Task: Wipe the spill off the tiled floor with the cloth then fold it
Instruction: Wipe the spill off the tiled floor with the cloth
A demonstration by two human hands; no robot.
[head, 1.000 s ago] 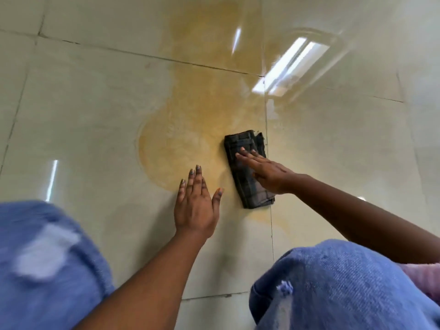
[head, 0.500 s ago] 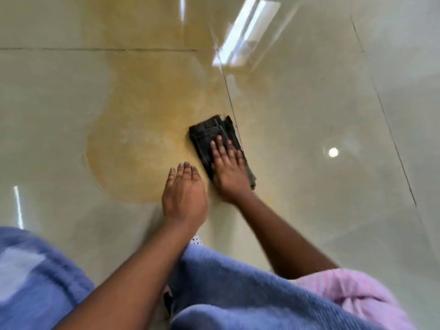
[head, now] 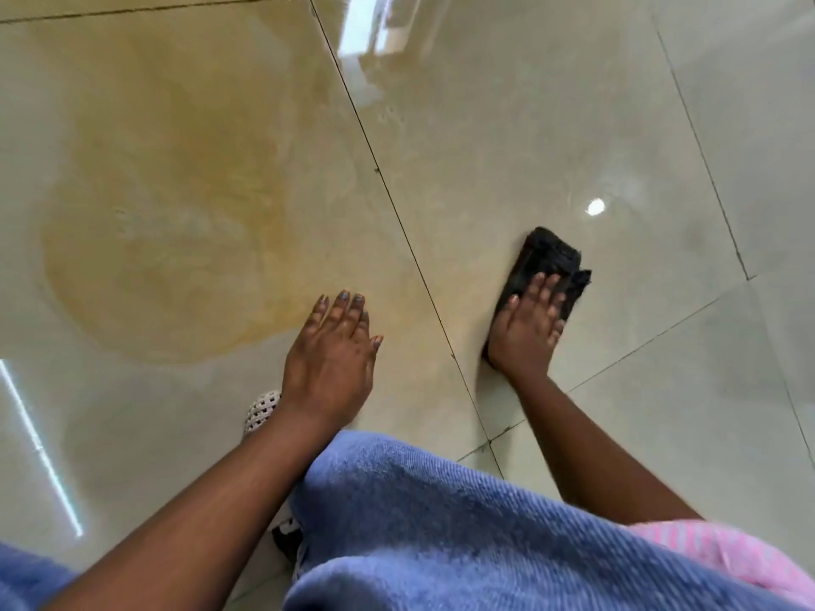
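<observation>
Two hands flat on the tiled floor, cloth under the right.
No writing could be read. The spill [head: 176, 222] lay at left; the left hand [head: 328, 368] rested flat, fingers together, at its edge. Across a grout line, the right hand [head: 527, 332] pressed spread fingers on the dark cloth [head: 547, 262] on the floor [head: 507, 125].

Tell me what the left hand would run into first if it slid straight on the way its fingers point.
The left hand lies flat on the floor, fingers pointing up the picture. Sliding on, it would meet the yellowish spill almost at once; its fingertips seem already at the edge. Nothing solid shows beyond.
</observation>
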